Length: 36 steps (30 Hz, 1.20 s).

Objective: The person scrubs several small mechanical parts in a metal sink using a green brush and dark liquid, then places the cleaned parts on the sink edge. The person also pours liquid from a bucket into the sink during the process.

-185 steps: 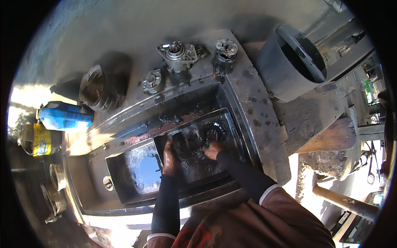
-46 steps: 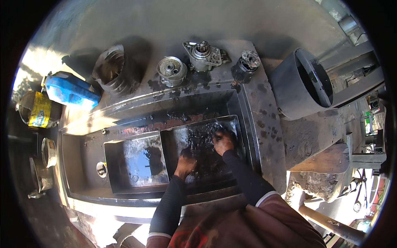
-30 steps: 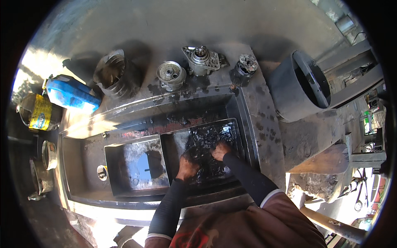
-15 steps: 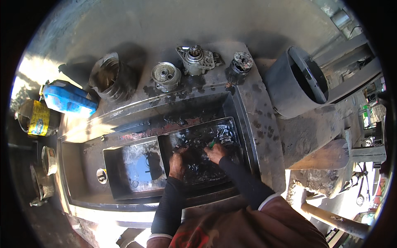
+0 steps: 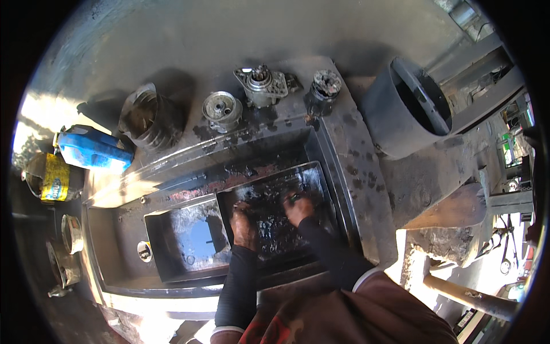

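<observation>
Both of my hands are over the right compartment of a dark metal tray [image 5: 269,179], where dark wet liquid shines. My right hand [image 5: 299,211] is closed round a small thing, mostly hidden by the fingers; a green bit of it showed a moment ago. Close to the divider, my left hand [image 5: 243,228] has its fingers curled, and what they hold, if anything, I cannot make out. The tray's left compartment holds liquid that reflects blue and white. This tray sits inside a larger metal basin [image 5: 117,243].
Behind the basin stand a round metal part [image 5: 222,110], a flanged housing [image 5: 262,87] and a dark cylindrical part [image 5: 323,92]. A cut black container [image 5: 152,120], a blue jug [image 5: 94,148] and a yellow-labelled container [image 5: 54,178] are at left. A large grey cylinder [image 5: 395,114] stands right.
My right hand has shifted slightly, and the green bit in it barely shows now. My left hand stays near the divider. The whole view has tilted a little.
</observation>
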Tool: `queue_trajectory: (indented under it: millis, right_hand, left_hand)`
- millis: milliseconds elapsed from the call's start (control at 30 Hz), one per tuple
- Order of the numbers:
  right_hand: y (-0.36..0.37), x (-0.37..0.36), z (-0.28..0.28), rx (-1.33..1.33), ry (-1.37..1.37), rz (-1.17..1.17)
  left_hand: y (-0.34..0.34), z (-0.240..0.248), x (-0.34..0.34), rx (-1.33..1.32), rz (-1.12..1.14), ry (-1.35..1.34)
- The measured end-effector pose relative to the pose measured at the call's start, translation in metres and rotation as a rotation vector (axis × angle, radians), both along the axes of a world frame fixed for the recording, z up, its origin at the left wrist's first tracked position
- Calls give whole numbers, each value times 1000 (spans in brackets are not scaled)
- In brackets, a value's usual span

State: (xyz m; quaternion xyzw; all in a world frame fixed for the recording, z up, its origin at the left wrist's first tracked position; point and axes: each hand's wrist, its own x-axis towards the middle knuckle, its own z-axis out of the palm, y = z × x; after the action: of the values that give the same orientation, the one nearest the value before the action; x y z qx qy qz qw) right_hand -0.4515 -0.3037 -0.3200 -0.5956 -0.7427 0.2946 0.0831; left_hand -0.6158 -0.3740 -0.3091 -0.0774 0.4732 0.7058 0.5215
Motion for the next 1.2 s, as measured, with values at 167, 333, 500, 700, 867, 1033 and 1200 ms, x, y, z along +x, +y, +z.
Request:
queue_trajectory:
  millis: [167, 333, 500, 700, 867, 1033, 1200]
  right_hand:
    - [12, 13, 1, -40, -174, 423]
    - [-4, -3, -3, -58, 329, 125]
    - [2, 26, -58, -42, -11, 81]
    - [-16, 28, -15, -147, 195, 190]
    - [-18, 9, 37, 101, 211, 30]
    - [-22, 13, 24, 144, 436, 370]
    - [-31, 18, 25, 161, 411, 198]
  left_hand:
    - [-3, -8, -10, 95, 25, -166]
    - [-6, -11, -8, 137, -157, -44]
    - [4, -13, 0, 78, -77, -127]
    - [6, -44, 16, -343, 26, 126]
    - [15, -53, 30, -232, -7, 219]
    - [15, -35, 32, -615, 49, 117]
    - [6, -36, 34, -377, 40, 558]
